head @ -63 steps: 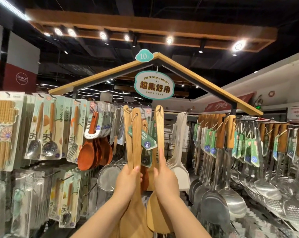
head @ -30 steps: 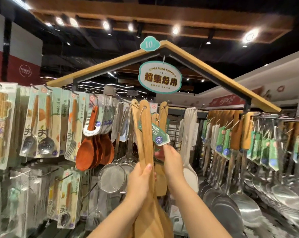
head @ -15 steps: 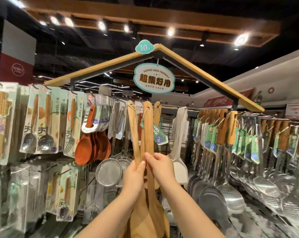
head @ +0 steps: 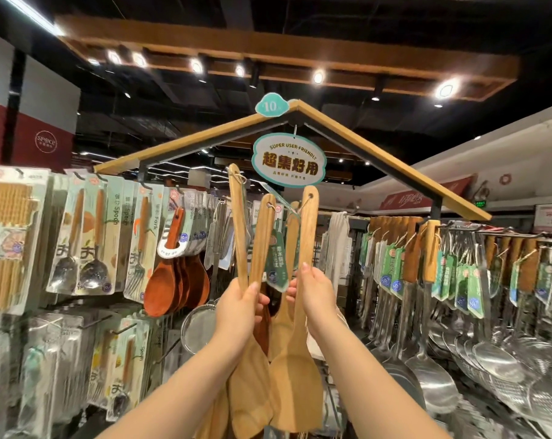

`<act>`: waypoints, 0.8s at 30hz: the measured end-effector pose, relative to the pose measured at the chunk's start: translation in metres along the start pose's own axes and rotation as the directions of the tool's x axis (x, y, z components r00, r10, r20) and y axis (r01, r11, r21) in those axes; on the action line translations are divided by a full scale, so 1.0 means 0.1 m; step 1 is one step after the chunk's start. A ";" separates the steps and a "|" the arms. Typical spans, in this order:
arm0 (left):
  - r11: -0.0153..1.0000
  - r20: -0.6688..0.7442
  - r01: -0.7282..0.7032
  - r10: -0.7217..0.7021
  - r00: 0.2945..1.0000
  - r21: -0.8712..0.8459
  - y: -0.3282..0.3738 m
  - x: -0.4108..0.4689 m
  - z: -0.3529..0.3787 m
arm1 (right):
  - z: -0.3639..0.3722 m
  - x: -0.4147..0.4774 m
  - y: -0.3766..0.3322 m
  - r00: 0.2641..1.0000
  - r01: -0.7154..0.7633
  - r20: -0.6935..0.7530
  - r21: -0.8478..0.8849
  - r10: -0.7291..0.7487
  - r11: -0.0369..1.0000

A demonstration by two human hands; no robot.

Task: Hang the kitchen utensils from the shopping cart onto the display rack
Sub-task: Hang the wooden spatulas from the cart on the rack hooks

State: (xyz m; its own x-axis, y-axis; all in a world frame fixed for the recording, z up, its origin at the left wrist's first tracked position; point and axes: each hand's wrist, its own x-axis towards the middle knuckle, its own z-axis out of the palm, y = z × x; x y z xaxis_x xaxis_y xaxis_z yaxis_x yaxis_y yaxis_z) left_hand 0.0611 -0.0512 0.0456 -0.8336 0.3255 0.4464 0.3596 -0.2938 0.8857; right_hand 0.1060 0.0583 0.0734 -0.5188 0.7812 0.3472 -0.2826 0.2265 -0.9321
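Note:
My left hand (head: 236, 308) grips two light wooden spatulas (head: 262, 239) by their handles, blades down, handle tips raised toward the display rack (head: 372, 160). My right hand (head: 315, 296) holds a third wooden spatula (head: 307, 236) upright by its handle, its blade (head: 296, 388) hanging low. Each handle has a string loop at the tip. A green price tag (head: 276, 258) dangles between the handles. Another wooden spatula (head: 292, 229) hangs on the rack behind them. The rack's hook here is hidden by the handles.
Packaged spoons and forks (head: 97, 239) and reddish wooden spoons (head: 173, 280) hang at left. Steel ladles and skimmers with wooden handles (head: 426, 258) hang at right. An oval sign (head: 288, 161) hangs under the rack's roof-shaped frame. A round sieve (head: 198, 327) hangs low at centre.
My right hand has taken one spatula out of the left hand's bundle and moved it to the right. The view tilted up slightly.

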 end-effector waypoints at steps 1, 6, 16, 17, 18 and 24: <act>1.000 -0.003 -0.008 0.008 1.000 0.011 0.00 0.00 -0.01 | 0.00 0.00 0.03 1.000 0.016 -0.003 -0.003 -0.016 1.000; 1.000 -0.053 0.002 -0.002 0.999 -0.014 -0.06 0.00 -0.06 | 0.00 -0.05 0.15 0.997 0.072 0.022 -0.028 -0.071 0.997; 0.999 -0.112 0.030 -0.034 0.993 -0.035 -0.19 0.03 -0.19 | 0.01 0.04 0.22 0.999 0.043 0.033 -0.038 -0.042 0.998; 0.999 -0.112 0.027 -0.030 0.993 -0.027 -0.19 0.03 -0.20 | 0.01 0.06 0.23 0.999 0.028 0.033 -0.045 -0.026 0.999; 1.000 -0.111 0.024 -0.026 0.994 -0.019 -0.19 0.04 -0.21 | 0.01 0.08 0.23 0.999 0.012 0.032 -0.048 -0.011 0.999; 1.000 -0.099 0.029 -0.030 0.995 -0.010 -0.25 0.05 -0.22 | 0.02 0.21 0.32 0.999 -0.003 0.034 -0.090 0.006 0.996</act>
State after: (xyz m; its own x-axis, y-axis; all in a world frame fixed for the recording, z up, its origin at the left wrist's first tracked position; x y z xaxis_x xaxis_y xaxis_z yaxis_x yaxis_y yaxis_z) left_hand 0.0388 -0.0618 0.0225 -0.8816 0.2433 0.4044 0.3307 -0.2929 0.8971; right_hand 0.0850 0.0805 0.0511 -0.5481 0.7621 0.3447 -0.2072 0.2755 -0.9387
